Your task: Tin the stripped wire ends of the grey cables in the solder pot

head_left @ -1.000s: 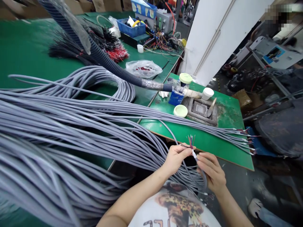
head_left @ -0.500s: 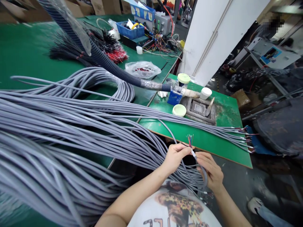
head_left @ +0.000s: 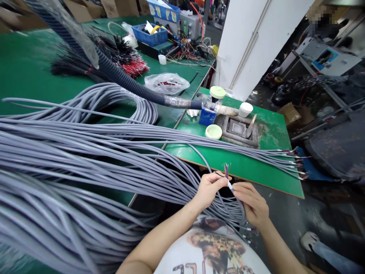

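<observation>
Near the green board (head_left: pixel 256 173), cable end (head_left: pixel 229 185) upright, wires (head_left: pixel 226 168) upward, pinched by left hand (head_left: pixel 209 189) and right hand (head_left: pixel 251 204).

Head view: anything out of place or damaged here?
Nothing looks broken. The board around the tray is smeared with pale residue, and the hose joint is wrapped in clear tape. Grey cables sag off the table edge by the left hand and right hand, which pinch one stripped end.
</observation>
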`<state>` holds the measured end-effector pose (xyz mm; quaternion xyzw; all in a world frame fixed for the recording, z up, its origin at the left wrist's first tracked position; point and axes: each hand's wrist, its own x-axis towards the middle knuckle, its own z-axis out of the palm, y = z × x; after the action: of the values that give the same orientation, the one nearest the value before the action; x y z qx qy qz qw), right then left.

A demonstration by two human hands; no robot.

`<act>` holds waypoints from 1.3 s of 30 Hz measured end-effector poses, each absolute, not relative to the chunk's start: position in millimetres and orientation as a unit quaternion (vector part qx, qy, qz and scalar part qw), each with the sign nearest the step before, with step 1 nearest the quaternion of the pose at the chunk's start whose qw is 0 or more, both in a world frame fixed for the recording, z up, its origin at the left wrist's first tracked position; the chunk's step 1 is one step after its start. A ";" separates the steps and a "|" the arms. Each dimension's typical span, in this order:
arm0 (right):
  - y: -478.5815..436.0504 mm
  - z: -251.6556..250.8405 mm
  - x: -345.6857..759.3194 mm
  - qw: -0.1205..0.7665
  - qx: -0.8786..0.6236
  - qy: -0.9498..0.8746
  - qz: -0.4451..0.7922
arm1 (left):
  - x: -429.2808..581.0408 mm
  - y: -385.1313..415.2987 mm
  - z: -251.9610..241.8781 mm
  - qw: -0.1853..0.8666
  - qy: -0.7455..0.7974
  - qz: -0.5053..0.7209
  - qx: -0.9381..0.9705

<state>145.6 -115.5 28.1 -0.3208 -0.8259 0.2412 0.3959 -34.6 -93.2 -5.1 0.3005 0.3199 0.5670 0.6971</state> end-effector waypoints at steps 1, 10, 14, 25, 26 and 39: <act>-116.0 30.7 145.2 0.395 -0.340 -0.814 0.258 | -34.8 -93.5 -2.6 0.692 0.322 0.563 0.315; -120.4 53.2 123.4 0.310 -0.458 -0.795 0.248 | -29.4 -97.7 15.7 0.689 0.334 0.546 0.338; -123.2 47.7 123.2 0.299 -0.455 -0.795 0.268 | -30.1 -98.1 16.1 0.680 0.360 0.547 0.330; -124.8 38.8 125.9 0.306 -0.460 -0.770 0.320 | -29.5 -99.8 15.0 0.680 0.370 0.545 0.321; -124.8 38.2 126.0 0.306 -0.459 -0.769 0.323 | -29.5 -99.7 15.0 0.679 0.370 0.547 0.321; -123.8 34.8 126.3 0.307 -0.461 -0.764 0.331 | -28.0 -98.6 7.9 0.684 0.376 0.546 0.305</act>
<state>126.3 -123.8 34.8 -0.4610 -0.7640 0.3307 0.3073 -28.0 -98.6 7.9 0.3045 0.3764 0.5458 0.6839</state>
